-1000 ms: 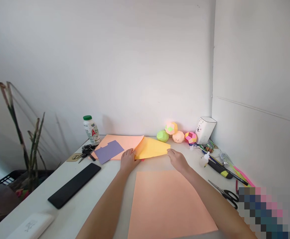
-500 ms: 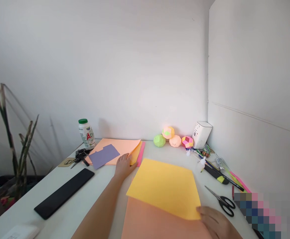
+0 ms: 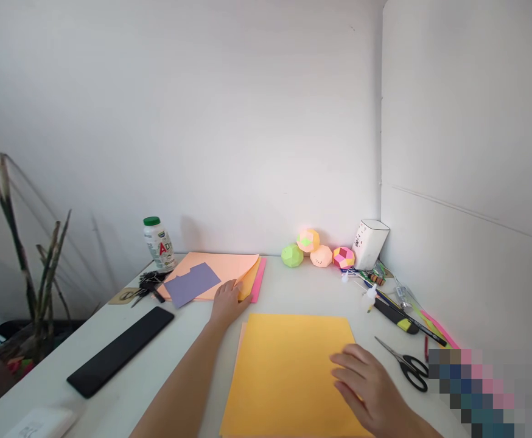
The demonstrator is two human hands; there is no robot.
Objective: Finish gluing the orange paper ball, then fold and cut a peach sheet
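White corner bench (image 3: 302,292), right hand (image 3: 367,384), grip spread flat on yellow sheet (image 3: 284,371), left hand (image 3: 228,302) at paper stack (image 3: 218,266), grip unclear

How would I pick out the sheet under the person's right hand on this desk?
Look at the white desk in the room's corner, at its near edge. A yellow-orange sheet lies flat there under the right hand. Unlike the paper stack farther back by the left hand, it carries no purple piece.

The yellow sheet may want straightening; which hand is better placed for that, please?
Probably the right hand: it rests on the yellow sheet, while the left hand touches the paper stack farther back.
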